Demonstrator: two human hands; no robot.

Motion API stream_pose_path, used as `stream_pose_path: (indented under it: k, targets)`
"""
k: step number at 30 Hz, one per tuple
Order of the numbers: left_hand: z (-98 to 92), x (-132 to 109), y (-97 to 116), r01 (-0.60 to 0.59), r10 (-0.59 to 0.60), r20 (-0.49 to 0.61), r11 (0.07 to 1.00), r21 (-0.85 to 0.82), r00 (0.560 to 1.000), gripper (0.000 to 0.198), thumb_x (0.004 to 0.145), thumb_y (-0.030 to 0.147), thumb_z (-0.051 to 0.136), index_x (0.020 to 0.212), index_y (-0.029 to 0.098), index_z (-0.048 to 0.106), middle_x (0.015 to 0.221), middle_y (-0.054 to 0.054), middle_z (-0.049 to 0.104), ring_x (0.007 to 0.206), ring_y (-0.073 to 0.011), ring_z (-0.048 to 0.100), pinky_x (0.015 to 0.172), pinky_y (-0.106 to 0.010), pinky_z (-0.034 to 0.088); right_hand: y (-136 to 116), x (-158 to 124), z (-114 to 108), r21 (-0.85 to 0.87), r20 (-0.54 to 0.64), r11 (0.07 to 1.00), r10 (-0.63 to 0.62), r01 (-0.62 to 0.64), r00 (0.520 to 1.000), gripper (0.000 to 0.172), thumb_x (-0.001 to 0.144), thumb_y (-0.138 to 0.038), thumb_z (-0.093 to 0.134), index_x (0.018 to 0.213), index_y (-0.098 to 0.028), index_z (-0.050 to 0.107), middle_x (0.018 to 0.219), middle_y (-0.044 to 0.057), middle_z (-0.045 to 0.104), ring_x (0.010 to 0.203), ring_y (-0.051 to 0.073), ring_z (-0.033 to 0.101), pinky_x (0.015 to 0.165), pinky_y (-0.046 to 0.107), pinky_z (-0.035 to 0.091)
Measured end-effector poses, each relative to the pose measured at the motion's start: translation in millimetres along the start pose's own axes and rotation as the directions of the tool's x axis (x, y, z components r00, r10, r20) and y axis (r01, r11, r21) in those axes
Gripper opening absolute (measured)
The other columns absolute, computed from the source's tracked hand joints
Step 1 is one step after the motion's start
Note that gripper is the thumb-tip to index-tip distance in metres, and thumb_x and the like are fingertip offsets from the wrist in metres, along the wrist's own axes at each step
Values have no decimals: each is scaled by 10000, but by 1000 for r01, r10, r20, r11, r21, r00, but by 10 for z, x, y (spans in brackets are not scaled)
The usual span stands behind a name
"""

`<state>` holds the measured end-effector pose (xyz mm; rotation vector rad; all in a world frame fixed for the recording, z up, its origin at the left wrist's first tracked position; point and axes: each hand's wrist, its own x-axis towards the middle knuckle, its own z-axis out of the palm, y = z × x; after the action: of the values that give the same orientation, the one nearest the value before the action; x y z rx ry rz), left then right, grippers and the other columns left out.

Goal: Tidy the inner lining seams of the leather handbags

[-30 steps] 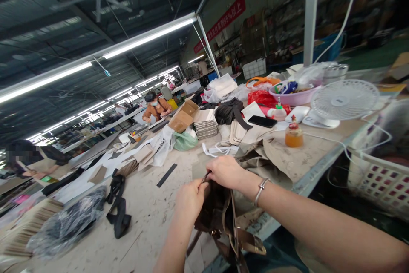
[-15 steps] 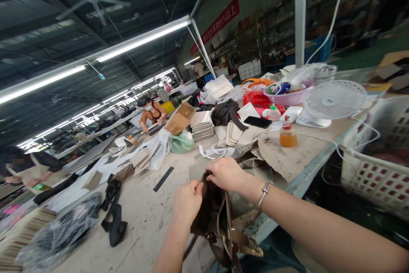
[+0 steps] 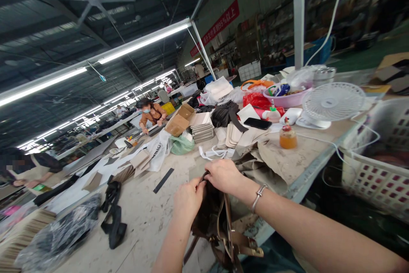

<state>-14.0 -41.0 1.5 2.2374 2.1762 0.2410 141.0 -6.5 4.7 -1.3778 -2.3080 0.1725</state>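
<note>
A dark brown handbag point(image 3: 209, 215) with straps and gold-coloured metal fittings hangs at the near edge of the worktable point(image 3: 147, 217). My left hand point(image 3: 188, 196) pinches its upper rim from the left. Close beside it, my right hand point(image 3: 223, 175) grips the same rim, fingers curled over the edge. A metal bracelet sits on my right wrist. The bag's lower part runs toward my lap, and its inside is mostly in shadow. Just beyond my right hand lies crumpled grey-brown material point(image 3: 258, 164).
An orange glue jar point(image 3: 288, 137), a phone point(image 3: 257, 123) and a white fan point(image 3: 332, 102) stand to the right. A white plastic basket point(image 3: 370, 175) is beside the table. Black straps point(image 3: 113, 222) and a dark strip point(image 3: 163, 180) lie left. Co-workers sit further off.
My hands have shifted very slightly along the bag's rim, still holding it. The bag stays in nearly the same place.
</note>
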Motion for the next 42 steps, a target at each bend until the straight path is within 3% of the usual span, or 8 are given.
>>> stream_pose_path:
  k: [5, 10, 17, 21, 27, 34, 38, 42]
  targets:
    - [-9, 22, 57, -7, 8, -35, 1000, 26, 999, 241, 889, 279, 472, 928, 220, 702, 821, -72, 736, 777, -220, 675, 646, -279, 407, 54, -177, -34, 107, -81, 994, 24, -16, 996, 393, 821, -470, 577, 1121, -218, 601, 975, 52, 664, 875, 196, 619, 765, 279, 464]
    - [45, 56, 37, -28, 26, -51, 999, -43, 998, 293, 889, 306, 500, 1148, 283, 634, 995, -50, 734, 879, -209, 674, 727, -274, 432, 156, -710, 31, 471, -219, 882, 94, 21, 971, 379, 860, -368, 548, 1194, -189, 553, 841, 33, 602, 731, 159, 570, 699, 275, 471]
    - [51, 148, 41, -35, 35, -6, 999, -16, 999, 306, 906, 399, 455, 1032, 264, 700, 909, -57, 746, 837, -189, 673, 681, -250, 417, -17, -1497, 200, 578, -119, 816, 89, -4, 989, 691, 803, -375, 602, 1417, -208, 333, 1262, 141, 485, 1153, 269, 490, 962, 381, 438]
    - [39, 194, 72, -11, 12, -10, 999, 44, 1000, 359, 915, 412, 415, 901, 224, 720, 825, -74, 740, 773, -197, 666, 624, -262, 387, -181, -1606, 546, 539, -44, 841, -25, 45, 999, 793, 732, -362, 662, 1438, -208, 334, 1297, 170, 475, 1216, 323, 455, 988, 410, 427]
    - [35, 235, 100, 8, -5, -23, 993, 118, 1000, 357, 920, 384, 395, 850, 217, 703, 824, -75, 732, 779, -205, 663, 629, -275, 388, -310, -1605, 983, 521, 24, 853, 8, -19, 1000, 828, 772, -219, 602, 1484, -233, 179, 1377, 177, 421, 1250, 318, 441, 1023, 422, 395]
    - [37, 274, 166, 18, -12, -31, 984, 179, 999, 358, 915, 335, 374, 846, 188, 693, 855, -108, 722, 814, -234, 665, 662, -300, 411, -403, -1492, 573, 477, 311, 846, 93, -240, 946, 950, 643, -80, 535, 1490, -190, 118, 1370, 195, 418, 1118, 337, 556, 962, 440, 444]
    - [28, 322, 157, 0, 5, -27, 985, 171, 1000, 346, 900, 328, 396, 846, 174, 702, 841, -115, 723, 804, -239, 665, 656, -301, 411, -352, -1494, 368, 486, 293, 833, 130, -265, 947, 1098, 510, -75, 553, 1489, -111, 57, 1312, 203, 468, 1117, 342, 545, 973, 431, 431]
    - [-20, 347, 105, -41, 42, 0, 991, 125, 999, 286, 884, 337, 459, 876, 211, 716, 849, -59, 736, 805, -186, 661, 667, -253, 412, -235, -1537, 299, 527, 201, 815, 156, -241, 967, 1066, 537, -87, 494, 1490, -117, 18, 1365, 196, 434, 1182, 305, 511, 946, 382, 453]
